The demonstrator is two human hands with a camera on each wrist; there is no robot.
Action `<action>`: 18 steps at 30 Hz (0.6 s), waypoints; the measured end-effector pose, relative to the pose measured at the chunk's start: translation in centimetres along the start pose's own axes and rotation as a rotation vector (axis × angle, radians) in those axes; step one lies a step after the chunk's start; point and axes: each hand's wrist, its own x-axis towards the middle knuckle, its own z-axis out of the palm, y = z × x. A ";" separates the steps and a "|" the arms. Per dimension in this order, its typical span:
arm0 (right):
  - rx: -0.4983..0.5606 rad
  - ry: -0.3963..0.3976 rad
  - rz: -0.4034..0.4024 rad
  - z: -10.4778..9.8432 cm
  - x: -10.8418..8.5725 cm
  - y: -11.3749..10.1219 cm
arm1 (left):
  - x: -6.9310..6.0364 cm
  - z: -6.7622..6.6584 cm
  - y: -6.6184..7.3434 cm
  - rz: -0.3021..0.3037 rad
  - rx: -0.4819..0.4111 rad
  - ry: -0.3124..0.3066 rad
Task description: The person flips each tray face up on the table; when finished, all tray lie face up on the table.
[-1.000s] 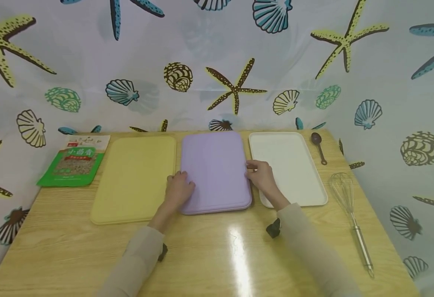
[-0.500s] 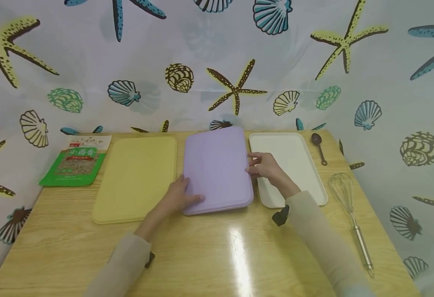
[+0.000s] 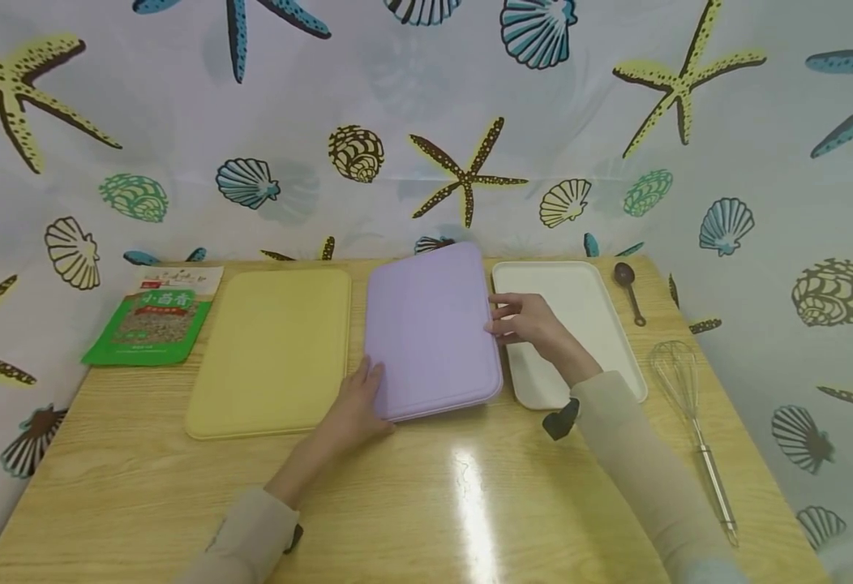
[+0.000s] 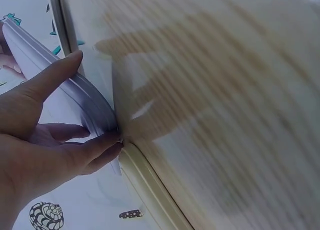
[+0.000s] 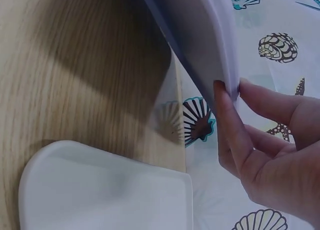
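A purple tray [image 3: 434,332] is lifted at its right side and far end, tilted in the middle of the wooden table. At its near left corner my left hand [image 3: 357,410] holds the edge. In the left wrist view, the thumb lies across the purple rim [image 4: 95,102] while the fingertips are at the corner. My right hand [image 3: 536,324] pinches the right edge, raised off the table. In the right wrist view, the fingers [image 5: 227,117] are under the rim and the thumb opposite; shadow falls on the wood beneath.
Left of the purple tray lies a yellow tray [image 3: 273,349], with a green seed packet [image 3: 152,320] beyond it. A white tray [image 3: 572,284] is partly under the right hand. Further right are a brown spoon [image 3: 627,288] and a wire whisk [image 3: 696,430]. Patterned cloth [image 3: 397,89] stands behind.
The purple tray has gone from flat to tilted, its far right corner rising. My left hand has shifted around its near left corner; my right hand has moved up with the right edge.
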 end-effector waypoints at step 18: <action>0.151 -0.069 -0.046 -0.4 -0.7 -3.3 | -0.9 0.8 1.7 0.020 -0.037 0.092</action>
